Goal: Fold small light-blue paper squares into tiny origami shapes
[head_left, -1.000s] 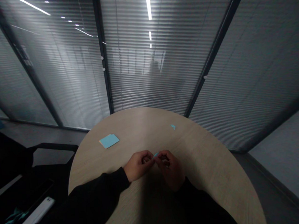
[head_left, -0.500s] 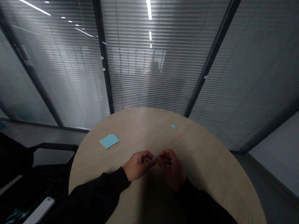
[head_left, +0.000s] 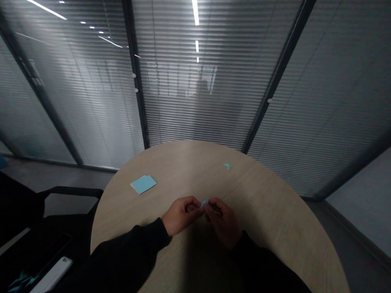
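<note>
Between my fingertips is a small piece of folded light-blue paper [head_left: 204, 202], mostly covered by the fingers. My left hand [head_left: 181, 215] pinches it from the left, thumb and forefinger closed. From the other side my right hand [head_left: 223, 221] grips it too, fingers curled. Both hands are just above the round wooden table [head_left: 190, 164]. A stack of square light-blue paper [head_left: 144, 183] lies to the left, beyond my left hand. Farther off on the right rests a small folded blue paper piece [head_left: 227, 166].
A black chair [head_left: 71, 193] stands against the table's left side. On it lie a white device [head_left: 49, 282] and several blue folded pieces [head_left: 21, 281]. Glass panels with blinds [head_left: 194, 107] rise just behind the table.
My fingers have shifted slightly around the paper, and a little more of it shows between them. The stack and the far paper piece stay where they were.
</note>
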`<state>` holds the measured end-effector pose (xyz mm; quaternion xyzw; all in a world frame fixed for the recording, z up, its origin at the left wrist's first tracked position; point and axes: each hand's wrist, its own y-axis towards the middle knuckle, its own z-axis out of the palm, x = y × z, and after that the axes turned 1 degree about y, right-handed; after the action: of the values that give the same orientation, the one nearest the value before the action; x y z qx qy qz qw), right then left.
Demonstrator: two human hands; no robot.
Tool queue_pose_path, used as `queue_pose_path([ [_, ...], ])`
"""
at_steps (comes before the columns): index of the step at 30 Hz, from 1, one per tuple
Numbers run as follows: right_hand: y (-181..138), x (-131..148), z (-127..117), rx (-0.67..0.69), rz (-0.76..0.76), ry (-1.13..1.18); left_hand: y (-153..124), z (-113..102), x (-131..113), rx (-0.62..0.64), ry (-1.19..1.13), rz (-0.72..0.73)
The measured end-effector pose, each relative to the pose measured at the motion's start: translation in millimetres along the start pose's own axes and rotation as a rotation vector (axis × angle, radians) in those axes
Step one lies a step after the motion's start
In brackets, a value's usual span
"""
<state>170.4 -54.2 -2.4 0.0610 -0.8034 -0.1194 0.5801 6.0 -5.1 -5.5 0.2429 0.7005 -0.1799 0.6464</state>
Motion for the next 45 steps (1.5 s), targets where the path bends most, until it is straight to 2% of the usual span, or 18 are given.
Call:
queue_pose_path([
  [8, 0.8, 1.3, 0.3, 0.007, -0.002, 0.02, -0.3, -1.7, -0.3, -0.04, 0.043, 0.015],
  [14, 1.2, -5.8, 1.6, 0.045, -0.007, 0.06, 0.8, -1.2, 1.9, -0.085, -0.009, 0.017],
  [23, 0.9, -5.0, 1.2, -0.012, 0.005, -0.021, 0.1, -0.8, 2.6, -0.076, -0.002, 0.004],
  [30, 1.4, -3.9, 0.9, -0.01, 0.025, 0.015, -0.8, 2.2, 2.6, -0.087, -0.058, 0.172],
  [36, 0.4, -0.8, 1.2, 0.005, 0.026, 0.004, -2.0, 0.8, 3.7, -0.09, 0.064, 0.127],
  [41, 0.2, 2.9, 1.4, 0.003, -0.007, 0.018, -1.5, 0.5, 8.4, -0.052, 0.013, 0.094],
  [45, 0.7, 1.7, 1.7, 0.015, -0.005, 0.039, -2.9, 1.2, 6.6, -0.088, 0.067, 0.13],
])
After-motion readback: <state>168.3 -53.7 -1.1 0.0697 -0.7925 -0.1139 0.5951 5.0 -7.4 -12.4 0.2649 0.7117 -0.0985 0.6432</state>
